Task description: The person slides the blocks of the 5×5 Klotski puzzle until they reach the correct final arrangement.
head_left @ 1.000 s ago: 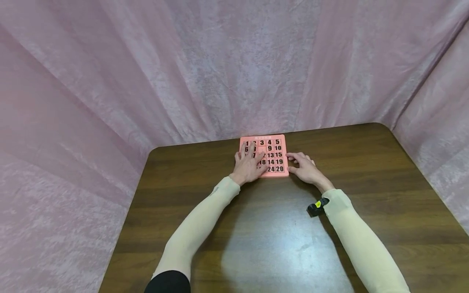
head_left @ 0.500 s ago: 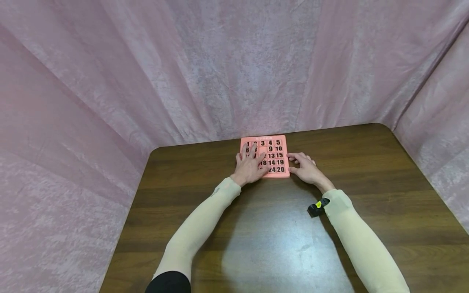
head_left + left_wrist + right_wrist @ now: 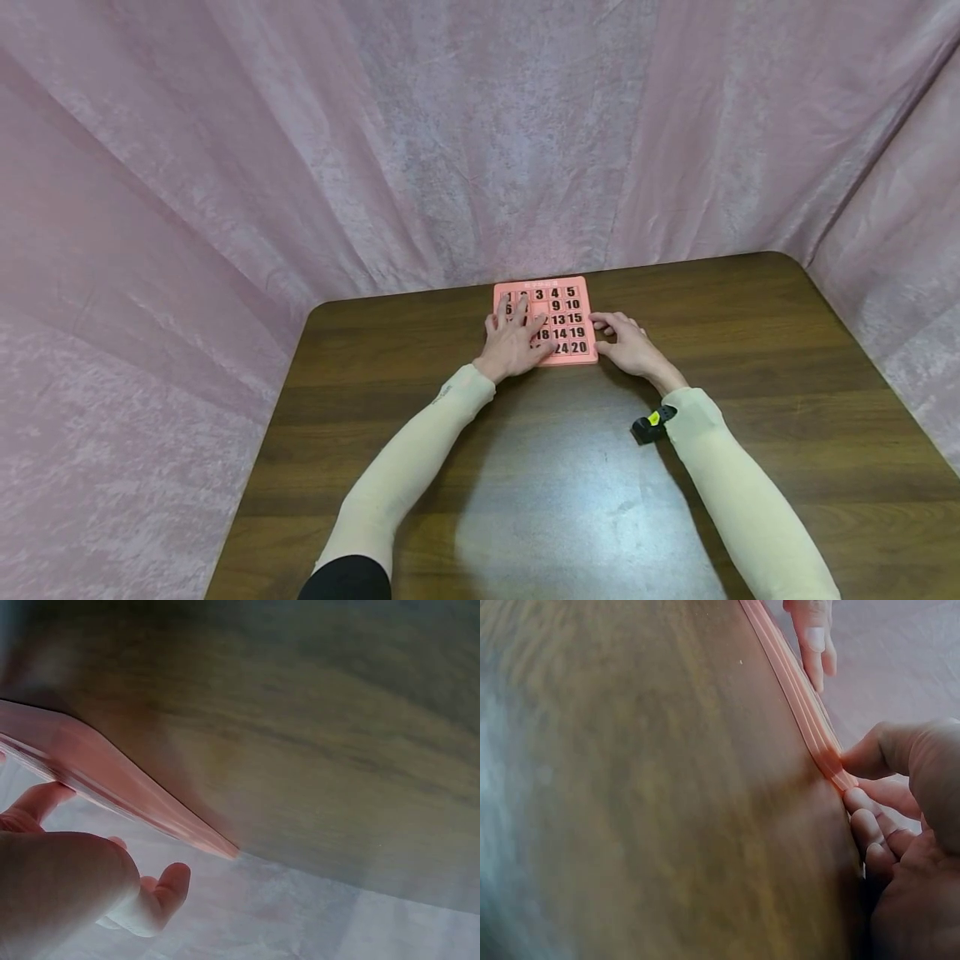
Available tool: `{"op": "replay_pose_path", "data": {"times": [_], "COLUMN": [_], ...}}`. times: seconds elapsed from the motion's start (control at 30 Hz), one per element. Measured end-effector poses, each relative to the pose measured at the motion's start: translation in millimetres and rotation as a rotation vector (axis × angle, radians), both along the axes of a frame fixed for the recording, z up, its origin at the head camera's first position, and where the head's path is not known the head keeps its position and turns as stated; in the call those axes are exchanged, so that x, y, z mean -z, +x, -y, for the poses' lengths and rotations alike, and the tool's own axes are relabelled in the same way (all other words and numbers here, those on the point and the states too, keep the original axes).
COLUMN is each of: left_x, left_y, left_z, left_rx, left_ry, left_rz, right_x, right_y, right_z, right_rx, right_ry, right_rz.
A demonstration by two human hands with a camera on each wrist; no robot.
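Observation:
A pink number board (image 3: 539, 284) lies flat near the table's back edge, its tiles in rows with one gap below the 3. The left hand (image 3: 512, 343) rests spread over its left part, covering several tiles. At the board's right edge, the right hand (image 3: 628, 343) touches the side with thumb and fingertips. In the left wrist view, fingers of the left hand (image 3: 82, 877) lie against the pink board (image 3: 112, 769). The right wrist view has the right hand (image 3: 915, 817) at a corner of the board (image 3: 799, 697), thumb on its side.
The brown wooden table (image 3: 375, 350) has rounded back corners. Pink curtains (image 3: 480, 150) hang behind it and at both sides. A small black device (image 3: 649, 427) with a yellow mark sits at the right wrist.
The board has shifted slightly to the right, and both hands have moved a little the same way with it. Their poses look much the same.

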State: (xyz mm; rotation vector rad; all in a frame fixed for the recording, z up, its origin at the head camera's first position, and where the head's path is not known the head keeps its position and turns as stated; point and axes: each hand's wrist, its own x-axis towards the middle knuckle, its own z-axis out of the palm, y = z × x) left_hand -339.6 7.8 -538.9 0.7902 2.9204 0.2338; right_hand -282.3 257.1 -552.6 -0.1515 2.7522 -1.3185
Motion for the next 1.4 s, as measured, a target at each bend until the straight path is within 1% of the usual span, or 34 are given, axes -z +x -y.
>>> {"op": "replay_pose_path", "data": {"times": [0.2,0.3,0.4,0.53,0.63,0.73,0.93,1.13,1.3,1.4], "left_x": [1.2,-0.5,-2.7,-2.9,-1.1,0.3,0.9,1.4,-0.5,-1.1], "left_y": [0.4,-2.3,-7.2,-15.2,-20.4,-22.7,-22.7,-22.0,-20.5,-16.5], "left_z": [0.1,3.0,9.3,19.1,24.5,26.9,20.8,7.6,-2.6,-2.2], "left_rx": [0.014,0.024,0.031,0.005,-0.023,-0.028,-0.011,-0.002,0.003,-0.006], "left_ry": [-0.015,-0.024,-0.031,-0.018,0.01,0.031,0.026,0.007,-0.02,-0.023], "left_rz": [0.003,0.01,0.023,0.045,0.034,0.017,0.014,-0.006,-0.002,-0.007], "right_x": [-2.2,-1.5,-0.7,-2.0,-3.6,-3.4,-1.6,-1.9,-3.0,-1.3], "right_y": [1.1,0.2,-0.6,-0.6,-0.3,-0.4,-1.6,-0.6,0.7,0.6], "right_z": [-2,-3,-2,-2,-3,-3,-1,0,-1,-2], "right_rx": [-0.022,-0.032,-0.036,-0.031,-0.027,-0.025,-0.02,-0.029,-0.023,-0.019], "right_ry": [-0.01,-0.013,-0.008,0.0,0.0,-0.003,-0.002,-0.004,-0.004,-0.001], "right_rz": [-0.013,-0.022,-0.013,0.004,0.003,0.003,0.005,0.013,0.019,0.021]}}
